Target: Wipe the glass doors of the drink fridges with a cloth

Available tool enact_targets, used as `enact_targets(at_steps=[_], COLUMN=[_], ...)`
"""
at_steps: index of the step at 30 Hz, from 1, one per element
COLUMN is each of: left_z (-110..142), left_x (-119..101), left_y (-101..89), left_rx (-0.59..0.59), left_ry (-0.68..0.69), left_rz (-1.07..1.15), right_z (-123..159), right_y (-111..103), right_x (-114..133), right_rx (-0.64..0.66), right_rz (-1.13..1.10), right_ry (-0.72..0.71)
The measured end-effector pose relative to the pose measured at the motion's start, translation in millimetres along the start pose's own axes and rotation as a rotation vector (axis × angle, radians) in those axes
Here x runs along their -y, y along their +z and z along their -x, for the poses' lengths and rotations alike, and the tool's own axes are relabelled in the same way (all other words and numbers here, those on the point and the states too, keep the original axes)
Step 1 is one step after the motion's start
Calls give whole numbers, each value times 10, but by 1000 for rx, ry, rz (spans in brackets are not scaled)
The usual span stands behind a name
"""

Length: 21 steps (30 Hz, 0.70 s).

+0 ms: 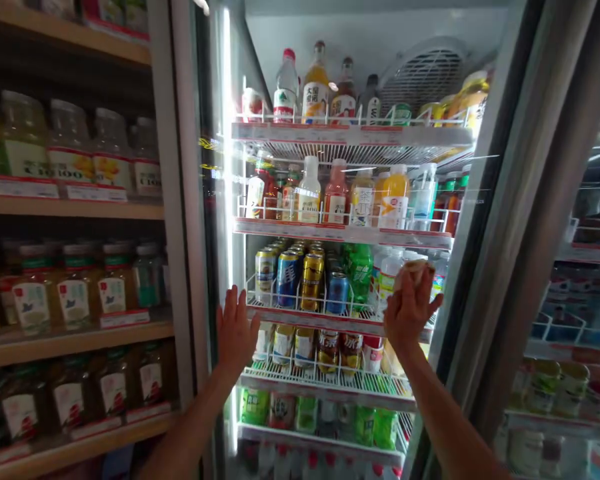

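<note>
In front of me is a glass fridge door point(365, 337), with drinks on lit racks behind it and faint reflections across it. My left hand point(236, 330) is raised at the door's left side, fingers stretched out and nothing in it. It appears to rest on the glass, though contact is hard to make out. My right hand point(411, 310) is up at the right side of the glass, holding a crumpled pale cloth point(416, 268) with a brownish edge. The cloth shows above the fingers; the palm side of the hand is hidden.
Wooden shelves point(75, 343) with bottled drinks run along the left. A metal door frame point(535, 220) stands on the right, with another stocked fridge point(570, 313) beyond it. Behind the glass, cans point(313, 280) and bottles point(393, 197) fill wire racks.
</note>
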State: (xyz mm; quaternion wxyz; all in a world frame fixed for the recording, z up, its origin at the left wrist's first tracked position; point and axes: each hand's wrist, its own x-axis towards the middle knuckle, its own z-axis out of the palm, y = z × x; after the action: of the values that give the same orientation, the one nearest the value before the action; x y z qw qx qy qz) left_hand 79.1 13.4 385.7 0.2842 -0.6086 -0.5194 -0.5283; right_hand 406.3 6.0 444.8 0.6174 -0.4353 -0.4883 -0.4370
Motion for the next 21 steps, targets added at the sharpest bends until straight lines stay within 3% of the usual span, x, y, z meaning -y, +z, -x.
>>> enact_targets(at_steps=[2,5,7,9,13,15,17,21], left_z=[12,-1,-13,-19,-10,-1,8,17], left_x=[-7,-48,-71,-76,-46,-36,-36,18], left_y=[11,15,0,-23,-41,-25,-6,-25], left_rx=[-2,-2,20,50,92,96,89,49], left_ry=[-7,-36,-58,-64,-58,-59,-52,29], left_rz=[-7,-19,-45,-70,-83,-83,-86,-102], right_z=[67,259,298,212,-107,-150,-53,296], right_y=[36,63,48,5,-44,-19,27,148], right_x=[208,626,692,499,-98,-113,142,841], right_rx=[83,300,358,308,62,14,75,299], right_rz=[-34,-122,-155,-145,-68,-53,-77,-167], right_ry=[-66,-328,-418,-345,-26,44,-19,-349])
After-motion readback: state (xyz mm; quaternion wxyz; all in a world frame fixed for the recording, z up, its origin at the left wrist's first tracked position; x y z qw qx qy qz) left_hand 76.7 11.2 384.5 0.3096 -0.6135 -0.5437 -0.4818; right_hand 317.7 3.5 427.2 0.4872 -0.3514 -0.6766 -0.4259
